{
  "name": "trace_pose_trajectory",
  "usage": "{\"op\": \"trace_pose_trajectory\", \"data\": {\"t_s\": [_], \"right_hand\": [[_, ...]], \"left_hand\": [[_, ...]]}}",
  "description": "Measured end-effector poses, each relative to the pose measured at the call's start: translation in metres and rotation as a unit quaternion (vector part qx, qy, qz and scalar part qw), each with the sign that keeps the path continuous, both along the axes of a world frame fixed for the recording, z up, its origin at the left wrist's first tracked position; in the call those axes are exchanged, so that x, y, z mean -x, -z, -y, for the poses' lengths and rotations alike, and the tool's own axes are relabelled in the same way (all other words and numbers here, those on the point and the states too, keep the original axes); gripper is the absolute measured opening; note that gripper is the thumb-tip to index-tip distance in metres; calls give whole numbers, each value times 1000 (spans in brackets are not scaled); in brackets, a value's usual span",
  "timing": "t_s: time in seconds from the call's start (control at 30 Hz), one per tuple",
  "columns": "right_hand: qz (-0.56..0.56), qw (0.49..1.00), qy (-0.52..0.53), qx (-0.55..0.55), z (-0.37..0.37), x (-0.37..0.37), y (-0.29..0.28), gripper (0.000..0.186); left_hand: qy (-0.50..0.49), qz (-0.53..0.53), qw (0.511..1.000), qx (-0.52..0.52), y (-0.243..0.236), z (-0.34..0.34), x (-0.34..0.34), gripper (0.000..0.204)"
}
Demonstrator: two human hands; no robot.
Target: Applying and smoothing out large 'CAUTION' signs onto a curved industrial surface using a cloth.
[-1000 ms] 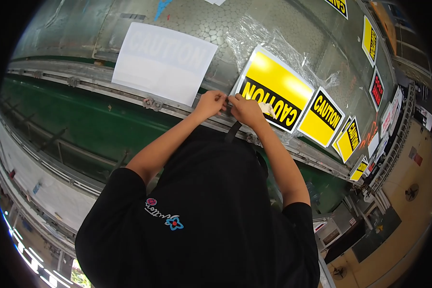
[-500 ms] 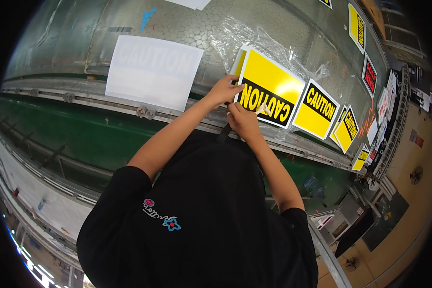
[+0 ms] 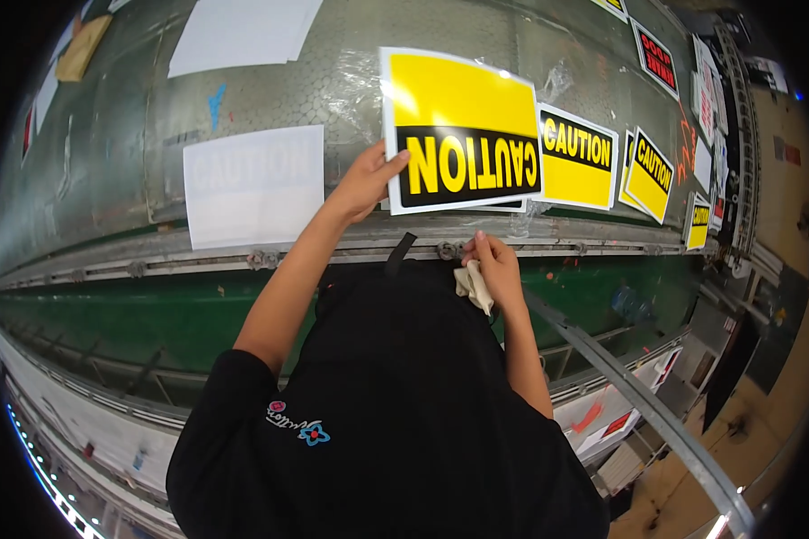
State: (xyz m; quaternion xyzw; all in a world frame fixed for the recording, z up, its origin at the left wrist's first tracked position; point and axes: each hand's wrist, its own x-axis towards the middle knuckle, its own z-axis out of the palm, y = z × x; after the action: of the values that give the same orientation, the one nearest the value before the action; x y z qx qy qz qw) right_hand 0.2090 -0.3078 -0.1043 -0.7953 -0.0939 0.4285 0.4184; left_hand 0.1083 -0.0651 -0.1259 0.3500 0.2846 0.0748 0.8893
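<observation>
My left hand (image 3: 368,180) grips the left edge of a yellow-and-black sign (image 3: 458,94), lettered upside down and raised over other signs. My right hand (image 3: 494,265), lower and to the right, is closed on a crumpled cream cloth (image 3: 472,287) by the bench's metal edge. Beside the held sign lies a smaller yellow-and-black sign (image 3: 573,171), with more of that kind (image 3: 645,180) overlapping to its right. A white sheet (image 3: 252,189) lies to the left of my left hand. Clear crumpled plastic (image 3: 351,108) shows behind the held sign.
The metal work surface (image 3: 126,153) also bears white sheets (image 3: 234,36), a red-and-black sign (image 3: 653,56) and a tan item (image 3: 81,49). A railed edge (image 3: 180,262) runs along the front above green panels (image 3: 216,301). A metal beam (image 3: 638,404) crosses at the lower right.
My left hand has lifted the big sign and shifted it left. My right hand has left the sign, moving down and right with the cloth. The view has turned.
</observation>
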Motion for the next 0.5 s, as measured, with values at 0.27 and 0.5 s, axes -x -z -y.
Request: {"op": "trace_pose_trajectory", "data": {"t_s": [0.27, 0.5], "right_hand": [[100, 976, -151, 118, 62, 20, 21, 54], [197, 950, -241, 38, 100, 20, 63, 40]], "left_hand": [[-85, 70, 994, 4, -69, -8, 29, 40], [18, 119, 993, 7, -83, 15, 27, 52]]}}
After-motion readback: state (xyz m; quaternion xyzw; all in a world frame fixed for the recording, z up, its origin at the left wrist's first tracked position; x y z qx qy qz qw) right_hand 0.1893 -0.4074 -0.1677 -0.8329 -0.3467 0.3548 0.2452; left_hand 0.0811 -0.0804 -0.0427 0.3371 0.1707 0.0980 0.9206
